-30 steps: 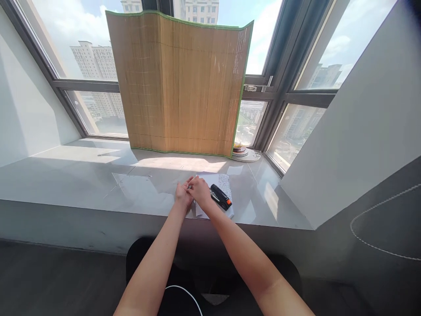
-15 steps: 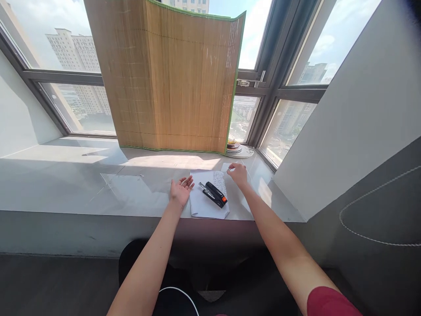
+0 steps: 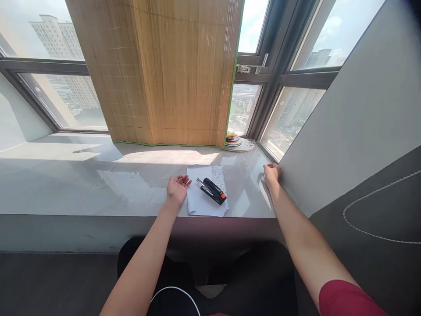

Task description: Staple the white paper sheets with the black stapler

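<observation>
Two hands that were joined over the paper a second ago are now well apart: the left hand (image 3: 176, 189) lies palm up on the counter (image 3: 98, 184), fingers loosely spread and holding nothing, just beside the left edge of the paper sheet (image 3: 203, 199). On that sheet lies the black stapler (image 3: 213, 191), untouched. The right hand (image 3: 271, 174) has gone far right to the grey wall (image 3: 345, 131), fingers curled together; whether they pinch something small, I cannot tell.
</observation>
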